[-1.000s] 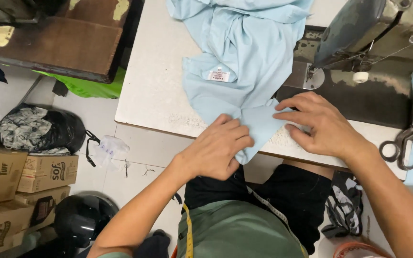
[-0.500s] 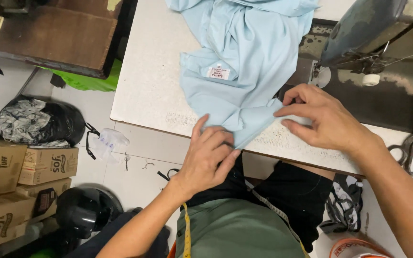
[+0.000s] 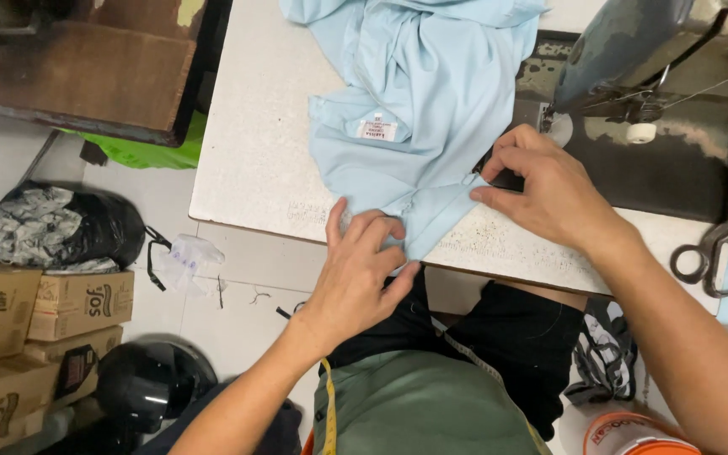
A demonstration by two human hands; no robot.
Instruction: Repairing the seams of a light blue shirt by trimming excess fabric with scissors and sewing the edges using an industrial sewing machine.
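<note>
At the table's near edge: two hands on a light blue garment, sewing machine behind.

Nearest, a yellow tape measure (image 3: 328, 404) is draped down a green shirt. The left hand (image 3: 357, 278) is laid flat, fingers spread, pressing the corner of the light blue garment (image 3: 419, 109) onto the white table (image 3: 254, 143); nothing is clasped. The right hand (image 3: 549, 192) pinches the fabric's edge between thumb and fingertips, just beside the sewing machine (image 3: 642, 50). A white label (image 3: 378, 127) is shown face up on the cloth. Scissors (image 3: 722, 244) lie at the far right. For a clean result, the edge is best kept taut and flat between both hands, fingertips held clear of the needle.
</note>
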